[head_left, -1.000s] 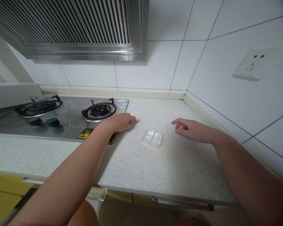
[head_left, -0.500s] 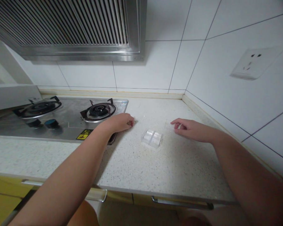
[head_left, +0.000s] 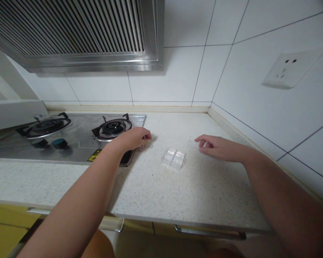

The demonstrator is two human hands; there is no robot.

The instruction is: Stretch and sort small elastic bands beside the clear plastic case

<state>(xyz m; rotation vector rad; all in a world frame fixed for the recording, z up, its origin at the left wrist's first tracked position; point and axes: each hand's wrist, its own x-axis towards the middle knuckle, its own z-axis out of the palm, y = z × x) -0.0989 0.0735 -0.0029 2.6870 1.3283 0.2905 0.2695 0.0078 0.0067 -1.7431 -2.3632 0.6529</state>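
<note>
My left hand [head_left: 138, 138] is held low beside the hob's right edge, knuckles up, its fingers bent and loosely apart. Just below its fingers, several tiny, thin items [head_left: 148, 145] lie on the counter, too small to identify. A clear plastic box [head_left: 174, 158] with a divider across it sits between my two hands. My right hand [head_left: 215, 146] rests on its side at the right, its thumb and index finger curved at the edge of a small clear plastic piece [head_left: 191, 142]. The piece is nearly invisible against the pale counter.
A steel gas hob [head_left: 78, 143] with two burners covers the left side. The speckled countertop [head_left: 177, 193] meets tiled walls at the back and right. A range hood [head_left: 97, 62] hangs above the hob. On the right wall is a socket [head_left: 288, 70].
My left hand has lifted slightly and shifted left, and its fingers have loosened. Small items now show beneath it. My right hand and the clear box have stayed in place.
</note>
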